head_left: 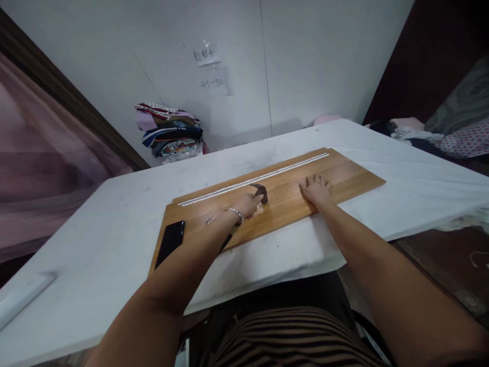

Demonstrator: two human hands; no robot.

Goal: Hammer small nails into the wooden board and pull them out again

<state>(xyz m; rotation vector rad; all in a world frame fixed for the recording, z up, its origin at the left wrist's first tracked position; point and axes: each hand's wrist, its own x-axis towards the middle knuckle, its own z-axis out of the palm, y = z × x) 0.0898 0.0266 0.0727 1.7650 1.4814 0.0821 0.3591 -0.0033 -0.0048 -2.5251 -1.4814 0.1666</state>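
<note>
My left hand (247, 204) is closed around a hammer (261, 193), gripping it close to the head. The hammer head is just over the wooden board (344, 176), and its dark handle runs back under my wrist; whether the head touches the wood I cannot tell. My right hand (316, 189) lies on the board to the right, palm down with fingers spread, holding nothing. Between the hands, a row of small dark dots (278, 199) marks the wood, too small to tell if nails or holes. Several loose nails (209, 220) lie left of the hammer.
Two thin white strips (252, 180) run along the board's far side. A black phone (171, 240) rests on its left end. The board lies on a white-covered table (91, 239). Folded cloths (171, 130) are stacked by the wall, and a white roll-like object (25, 298) is at left.
</note>
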